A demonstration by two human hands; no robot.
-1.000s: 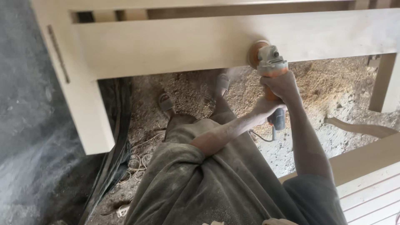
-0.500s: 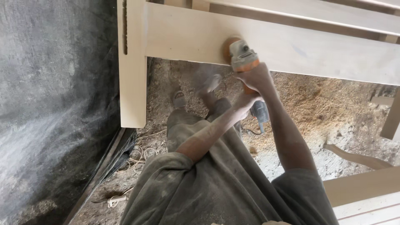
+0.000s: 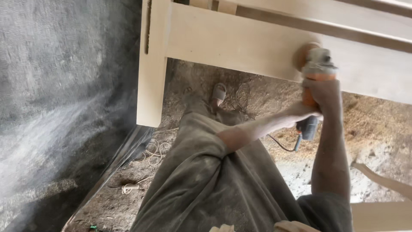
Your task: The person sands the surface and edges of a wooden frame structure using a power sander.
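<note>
An orange and grey angle grinder [image 3: 317, 62] presses its sanding disc [image 3: 302, 53] against the face of a pale wooden rail [image 3: 231, 43]. My right hand [image 3: 322, 92] grips the grinder's body just behind the head. My left hand [image 3: 300, 112] holds the rear handle, whose dark end [image 3: 308, 128] sticks out below it. A black cord [image 3: 281, 146] trails from that end. The rail joins an upright wooden post [image 3: 152, 86] on the left.
A dusty black sheet [image 3: 56, 86] covers the left side. Sawdust [image 3: 377, 120] lies on the ground under the rail. My sandalled foot [image 3: 218, 92] stands near the post, beside loops of white cord [image 3: 150, 150]. Pale wooden pieces [image 3: 380, 215] lie at the lower right.
The grinder slid along the rail toward the post, then back to the right away from it. Both hands stayed on it. The view swung to the left.
</note>
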